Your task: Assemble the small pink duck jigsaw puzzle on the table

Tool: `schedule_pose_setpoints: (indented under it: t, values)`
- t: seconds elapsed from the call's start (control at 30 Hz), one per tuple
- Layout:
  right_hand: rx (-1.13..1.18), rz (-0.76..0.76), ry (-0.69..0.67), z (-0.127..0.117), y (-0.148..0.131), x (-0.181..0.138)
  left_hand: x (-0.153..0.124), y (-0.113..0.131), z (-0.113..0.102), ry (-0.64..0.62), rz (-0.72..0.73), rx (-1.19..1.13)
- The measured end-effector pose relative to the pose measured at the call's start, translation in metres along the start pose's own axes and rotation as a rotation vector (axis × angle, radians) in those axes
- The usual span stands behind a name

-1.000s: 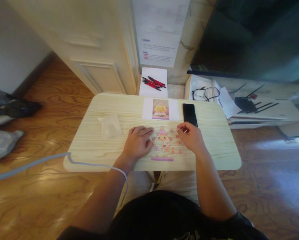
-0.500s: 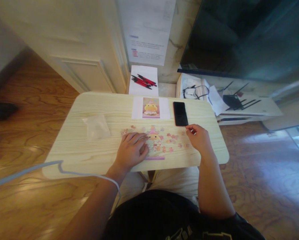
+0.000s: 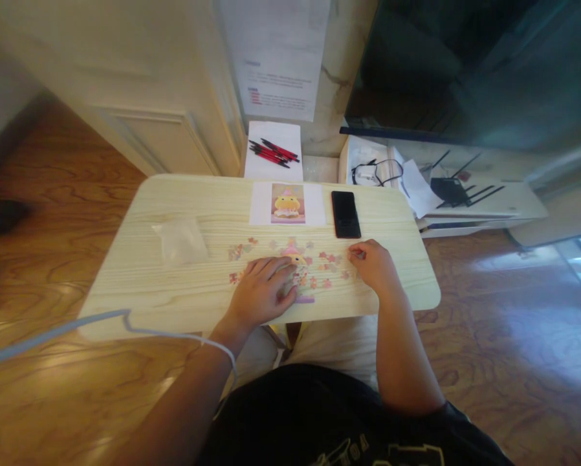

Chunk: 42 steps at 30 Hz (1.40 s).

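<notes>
A partly assembled jigsaw puzzle (image 3: 293, 251) with a yellow cartoon figure lies on the table, much of it under my left hand (image 3: 264, 288). That hand rests palm down, its fingers stretched over the puzzle's left and middle part. Loose puzzle pieces (image 3: 328, 259) are scattered to the right, and more puzzle pieces (image 3: 242, 248) lie to the left. My right hand (image 3: 372, 262) is at the right end of the pieces, below the phone, thumb and fingertips pinched together. Whatever sits in the pinch is too small to make out.
A printed reference picture (image 3: 288, 204) lies at the table's far edge, beside a black phone (image 3: 346, 215). On the left is a clear plastic bag (image 3: 181, 243). Red pens (image 3: 274, 153) sit on paper beyond the table (image 3: 145, 272). A grey cable (image 3: 174, 334) crosses my left wrist.
My left hand has shifted right across the puzzle, covering more of the figure and baring pieces on its left. My right hand has drawn slightly away from the phone. The view moved a little.
</notes>
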State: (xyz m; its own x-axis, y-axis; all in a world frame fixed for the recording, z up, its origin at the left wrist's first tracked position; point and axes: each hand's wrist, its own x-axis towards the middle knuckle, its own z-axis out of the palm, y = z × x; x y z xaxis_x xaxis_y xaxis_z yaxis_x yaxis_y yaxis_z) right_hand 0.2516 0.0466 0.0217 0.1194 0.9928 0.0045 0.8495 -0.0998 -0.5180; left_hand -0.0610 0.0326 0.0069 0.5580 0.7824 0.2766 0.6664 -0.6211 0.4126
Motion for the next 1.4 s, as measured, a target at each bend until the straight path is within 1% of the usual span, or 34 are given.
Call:
schedule_pose_setpoints:
  t: [0.17,0.27,0.37,0.5,0.63,0.73,0.8,0.93,1.0,1.07,1.17,1.27,1.4]
  values:
    - [0.027,-0.074,-0.042,0.012,-0.021,0.002,0.000,-0.001,-0.001,-0.012,-0.020,-0.034]
    - [0.045,-0.127,-0.023,0.016,-0.036,-0.001,-0.002,-0.002,-0.002,0.013,-0.010,-0.044]
    - [0.128,-0.262,0.001,0.019,-0.051,-0.007,-0.004,-0.001,-0.003,0.032,0.006,-0.050]
    - [0.269,-0.477,-0.054,0.030,-0.072,-0.018,-0.006,0.006,-0.005,0.057,0.010,-0.069]
    - [0.292,-0.568,-0.106,0.047,-0.088,-0.026,-0.016,0.004,-0.012,0.074,-0.019,-0.057]
    - [0.236,-0.589,-0.130,0.056,-0.100,-0.028,-0.030,-0.008,-0.020,0.095,-0.088,-0.017]
    - [0.172,-0.593,-0.132,0.061,-0.112,-0.025,-0.040,-0.019,-0.026,0.127,-0.164,0.033]
    - [0.025,-0.571,-0.121,0.075,-0.146,-0.011,-0.059,-0.041,-0.035,0.208,-0.274,0.113]
    - [-0.052,-0.546,-0.132,0.086,-0.167,-0.001,-0.065,-0.048,-0.038,0.196,-0.277,0.126]
    - [-0.118,-0.539,-0.162,0.097,-0.187,0.008,-0.069,-0.051,-0.041,0.159,-0.251,0.126]
    - [-0.209,-0.512,-0.187,0.111,-0.208,0.019,-0.073,-0.052,-0.043,0.113,-0.214,0.117]
    - [-0.271,-0.498,-0.197,0.119,-0.217,0.024,-0.076,-0.054,-0.042,0.124,-0.211,0.104]
    - [-0.279,-0.488,-0.232,0.119,-0.219,0.029,-0.077,-0.056,-0.040,0.141,-0.205,0.083]
